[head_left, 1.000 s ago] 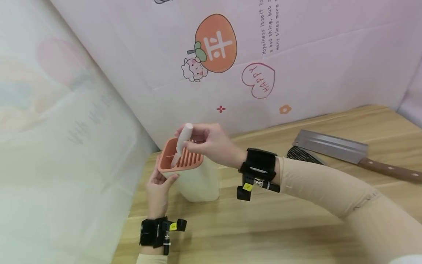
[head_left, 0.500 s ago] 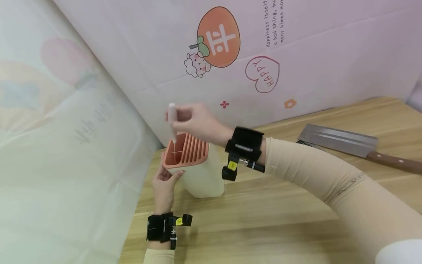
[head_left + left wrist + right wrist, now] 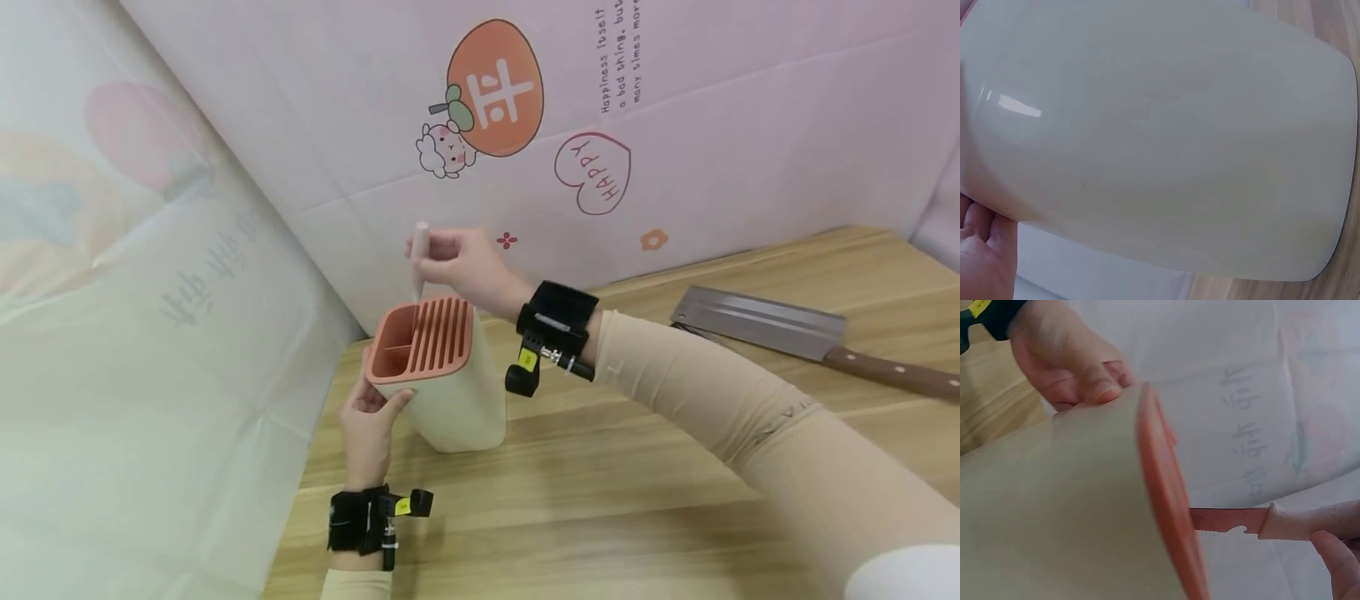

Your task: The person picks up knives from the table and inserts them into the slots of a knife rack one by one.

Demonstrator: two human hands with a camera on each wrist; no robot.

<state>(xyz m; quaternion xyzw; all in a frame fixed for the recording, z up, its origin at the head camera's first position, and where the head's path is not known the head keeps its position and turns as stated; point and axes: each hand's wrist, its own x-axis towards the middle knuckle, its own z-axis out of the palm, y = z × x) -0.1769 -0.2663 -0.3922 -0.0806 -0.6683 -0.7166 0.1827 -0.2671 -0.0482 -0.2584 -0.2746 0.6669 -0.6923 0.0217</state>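
Observation:
My right hand (image 3: 468,262) holds a small knife by its pale pinkish handle (image 3: 1310,522), handle up, above the cream knife holder (image 3: 457,417). In the right wrist view, the knife's notched, pinkish blade (image 3: 1225,519) meets the holder's orange slotted top (image 3: 1163,481); its tip is hidden there. The head view places the blade at the far end of the slots, beside the open compartment. My left hand (image 3: 367,425) grips the holder's left side near the rim, thumb on the near face. The holder's smooth wall (image 3: 1160,144) fills most of the left wrist view.
A cleaver (image 3: 757,321) with a brown wooden handle lies on the wooden table (image 3: 600,500) at the right. Beside it a dark object (image 3: 693,332) is mostly hidden by my right forearm. Printed cloth (image 3: 675,125) hangs behind and at the left.
My right hand has lifted the knife from the holder's open compartment and shifted it right to the slots, its handle now more upright. My left hand stays on the holder.

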